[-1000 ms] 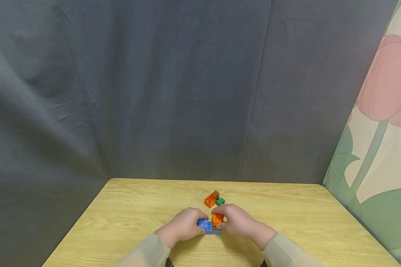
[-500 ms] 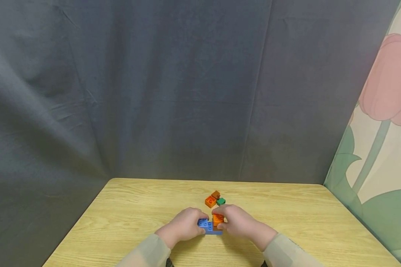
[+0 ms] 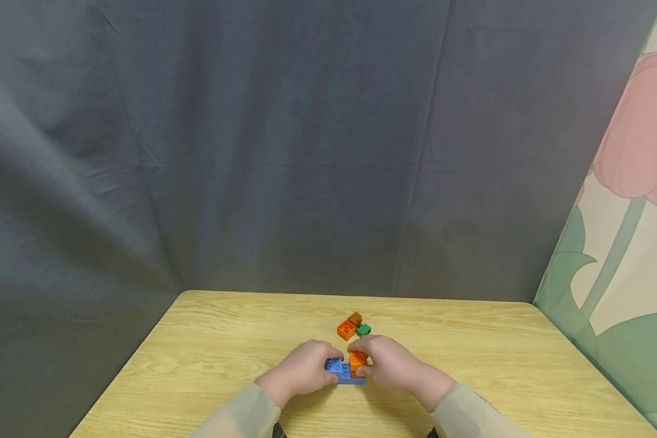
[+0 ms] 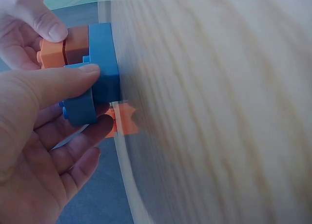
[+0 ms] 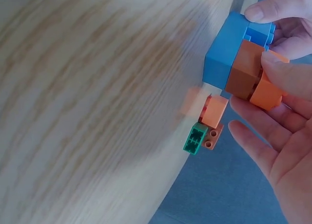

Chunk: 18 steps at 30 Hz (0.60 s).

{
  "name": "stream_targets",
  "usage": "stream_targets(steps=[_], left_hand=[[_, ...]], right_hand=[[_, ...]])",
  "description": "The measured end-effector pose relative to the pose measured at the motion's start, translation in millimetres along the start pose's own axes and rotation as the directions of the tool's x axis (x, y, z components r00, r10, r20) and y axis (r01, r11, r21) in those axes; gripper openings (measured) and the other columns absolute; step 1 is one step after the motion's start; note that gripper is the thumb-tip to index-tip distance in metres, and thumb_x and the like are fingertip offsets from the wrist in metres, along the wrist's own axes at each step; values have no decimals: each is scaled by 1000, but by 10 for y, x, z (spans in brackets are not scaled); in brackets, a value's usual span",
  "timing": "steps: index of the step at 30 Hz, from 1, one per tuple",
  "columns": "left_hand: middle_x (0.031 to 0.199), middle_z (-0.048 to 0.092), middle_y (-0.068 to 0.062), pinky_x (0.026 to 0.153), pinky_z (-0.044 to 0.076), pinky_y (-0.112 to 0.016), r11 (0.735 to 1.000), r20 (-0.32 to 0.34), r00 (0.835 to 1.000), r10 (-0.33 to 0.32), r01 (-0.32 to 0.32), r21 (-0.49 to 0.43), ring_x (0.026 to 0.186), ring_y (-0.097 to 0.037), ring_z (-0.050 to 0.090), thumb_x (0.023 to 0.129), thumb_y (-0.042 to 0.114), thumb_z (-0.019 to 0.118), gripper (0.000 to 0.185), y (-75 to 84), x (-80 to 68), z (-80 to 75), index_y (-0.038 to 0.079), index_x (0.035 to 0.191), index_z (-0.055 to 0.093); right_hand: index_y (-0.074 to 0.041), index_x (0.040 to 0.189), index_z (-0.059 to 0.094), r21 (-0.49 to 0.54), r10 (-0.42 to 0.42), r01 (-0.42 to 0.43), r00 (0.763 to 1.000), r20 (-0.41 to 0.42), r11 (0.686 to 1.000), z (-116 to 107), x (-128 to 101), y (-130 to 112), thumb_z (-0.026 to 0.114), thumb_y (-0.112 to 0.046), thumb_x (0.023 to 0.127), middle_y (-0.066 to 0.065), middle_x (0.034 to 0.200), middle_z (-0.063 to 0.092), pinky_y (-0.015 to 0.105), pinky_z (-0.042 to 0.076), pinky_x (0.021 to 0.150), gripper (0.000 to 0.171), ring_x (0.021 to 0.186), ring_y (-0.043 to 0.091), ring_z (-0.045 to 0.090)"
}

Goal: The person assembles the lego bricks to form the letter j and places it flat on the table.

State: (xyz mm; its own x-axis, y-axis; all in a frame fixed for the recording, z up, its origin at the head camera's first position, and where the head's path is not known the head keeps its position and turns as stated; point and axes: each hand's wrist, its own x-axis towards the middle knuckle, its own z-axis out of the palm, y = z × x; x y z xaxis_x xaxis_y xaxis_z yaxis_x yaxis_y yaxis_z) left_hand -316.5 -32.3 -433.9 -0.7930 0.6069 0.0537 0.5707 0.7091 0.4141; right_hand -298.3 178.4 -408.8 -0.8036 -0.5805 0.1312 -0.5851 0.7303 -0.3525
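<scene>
On the table, both hands are on a small build of toy building bricks. Its base is a long blue brick (image 5: 226, 48), with a smaller blue brick (image 4: 80, 107) on its left end. A brown brick (image 5: 246, 65) sits on the right end, topped by an orange brick (image 3: 358, 360). My left hand (image 3: 305, 366) pinches the smaller blue brick between thumb and fingers, its thumb reaching to the long base. From the other side, my right hand (image 3: 391, 363) grips the orange brick, its thumb lying near the seam with the brown one.
Just beyond the build lie three loose bricks: an orange one (image 3: 346, 330), a brown one (image 3: 354, 319) and a green one (image 3: 364, 329). The wooden table (image 3: 224, 328) ends at a dark curtain (image 3: 306, 182), and a flower-patterned panel (image 3: 629, 243) stands on the right.
The head view has shifted very slightly. Both hands keep the same hold, and the bricks stay in place.
</scene>
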Motion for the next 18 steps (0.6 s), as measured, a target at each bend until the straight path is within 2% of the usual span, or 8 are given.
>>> stream_targets(steps=[12,18], left_hand=[[101,65,13,75,47,-26,1000,4,1000,-20,20,7,82,-3,52,83,20,81,34,21,-11,-7,18,116,73],[103,65,13,78,47,-27,999,8,999,-38,38,-6,83,-3,52,84,21,81,35,23,-19,-4,18,118,73]], right_hand=[[-6,117,72,5,-13,14,999,-32,1000,35,-25,23,80,-14,83,1,112,70,39,52,87,35,100,16,64],[-7,120,71,54,0,2,1000,-30,999,62,-35,58,80,-15,84,3,116,69,40,52,89,38,105,19,63]])
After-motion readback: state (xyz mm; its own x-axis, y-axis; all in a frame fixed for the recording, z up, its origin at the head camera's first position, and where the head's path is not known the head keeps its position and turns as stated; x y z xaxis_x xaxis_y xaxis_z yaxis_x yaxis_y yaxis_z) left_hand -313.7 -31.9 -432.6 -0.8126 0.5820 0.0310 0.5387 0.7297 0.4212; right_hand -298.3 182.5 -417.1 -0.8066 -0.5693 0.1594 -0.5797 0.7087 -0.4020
